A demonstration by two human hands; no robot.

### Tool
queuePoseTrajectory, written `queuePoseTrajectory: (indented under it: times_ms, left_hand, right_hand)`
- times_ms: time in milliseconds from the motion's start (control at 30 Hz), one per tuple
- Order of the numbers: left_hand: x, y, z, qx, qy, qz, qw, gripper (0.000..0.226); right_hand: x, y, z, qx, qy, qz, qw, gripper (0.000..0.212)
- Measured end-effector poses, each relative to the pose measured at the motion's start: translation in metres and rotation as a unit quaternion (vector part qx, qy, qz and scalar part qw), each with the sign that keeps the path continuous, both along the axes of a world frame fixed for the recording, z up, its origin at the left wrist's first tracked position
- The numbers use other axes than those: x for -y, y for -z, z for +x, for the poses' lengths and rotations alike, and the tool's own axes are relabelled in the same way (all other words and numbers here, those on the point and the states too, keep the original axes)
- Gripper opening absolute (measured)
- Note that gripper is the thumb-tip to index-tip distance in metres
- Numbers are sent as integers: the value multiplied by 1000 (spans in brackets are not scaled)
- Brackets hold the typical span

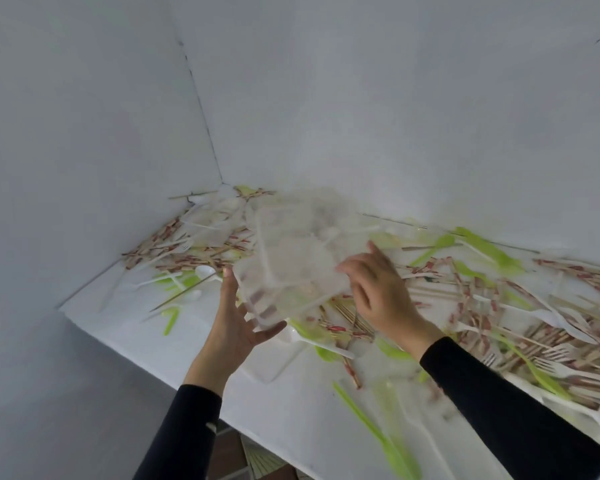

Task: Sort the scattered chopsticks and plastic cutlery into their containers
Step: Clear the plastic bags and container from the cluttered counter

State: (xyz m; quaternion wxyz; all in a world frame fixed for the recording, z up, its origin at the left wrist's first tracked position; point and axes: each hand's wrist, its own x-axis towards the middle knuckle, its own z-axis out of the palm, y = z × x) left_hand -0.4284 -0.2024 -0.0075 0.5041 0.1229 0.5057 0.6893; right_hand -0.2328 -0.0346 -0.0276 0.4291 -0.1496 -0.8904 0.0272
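Observation:
A clear plastic container, blurred by motion, is up off the white table between my hands. My left hand touches its lower left side with straight fingers, thumb under the bottom edge. My right hand holds its right side with curled fingers. Scattered over the table are chopsticks in red-patterned wrappers, bare wooden chopsticks, white plastic spoons and forks, and green plastic cutlery. Whether anything is inside the container is too blurred to tell.
White walls meet in a corner behind the table, with cutlery piled up to it. A flat clear lid-like piece lies under my left wrist. The table's front edge runs diagonally, with floor below it.

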Motion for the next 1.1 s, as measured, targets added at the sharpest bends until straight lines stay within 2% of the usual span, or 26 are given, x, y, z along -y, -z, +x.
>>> queuePoseTrajectory:
  times_ms: [167, 300, 367, 433, 600, 700, 767, 867, 1000, 1033, 1100]
  left_hand:
    - [23, 8, -34, -7, 25, 9, 1000, 89]
    - [35, 19, -57, -4, -14, 5, 1000, 53]
    - [39, 25, -69, 20, -61, -2, 998, 39]
    - [44, 29, -81, 39, -97, -5, 995, 35]
    - [62, 29, -108, 3, -102, -16, 995, 62]
    - [71, 26, -121, -7, -101, -18, 995, 69]
    - [75, 27, -128, -6, -108, -19, 994, 71]
    - [76, 32, -139, -4, -142, -19, 990, 64]
    - [63, 37, -144, 32, -196, -14, 980, 65]
    - [59, 37, -144, 38, -202, -11, 979, 66]
    - [52, 39, -144, 41, -199, -4, 979, 66]
  right_hand:
    - [25, 20, -45, 58, -97, -2, 994, 23]
    - [23, 9, -78, 61, -134, -59, 987, 32]
    - [12, 3, -103, 32, -80, -90, 992, 33]
    - [-8, 1, -131, 55, -8, -125, 991, 33]
    - [-54, 5, -190, 289, 111, -167, 936, 61]
    - [-80, 18, -209, 359, 158, -98, 915, 63]
    - [-94, 24, -211, 350, 179, -50, 918, 56]
    - [-105, 30, -216, 299, 179, -48, 936, 48]
    - [-110, 41, -218, 372, 150, -8, 916, 51]
    - [-111, 44, -216, 360, 147, -9, 921, 49]
    - [-110, 46, -214, 272, 143, -33, 951, 41]
